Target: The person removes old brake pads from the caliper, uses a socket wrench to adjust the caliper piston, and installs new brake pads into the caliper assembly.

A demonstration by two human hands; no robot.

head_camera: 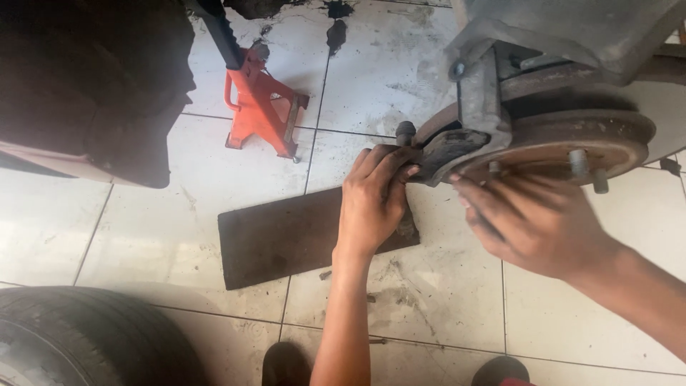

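The left hand [371, 200] is gripping the dark brake pad [444, 151] at the left edge of the rusty brake disc [572, 139], under the grey caliper [480, 100]. The right hand [532, 221] is hovering, fingers loosely spread, just near the disc's studs. Open tiled floor [429, 286] is lying below; a wooden board [282, 236], an orange jack stand [261, 104] and a tyre [78, 336] are crowding the left.

Packages, labels, signs, screens: none visible in this view. No printed surface or display appears anywhere on the floor or the equipment.
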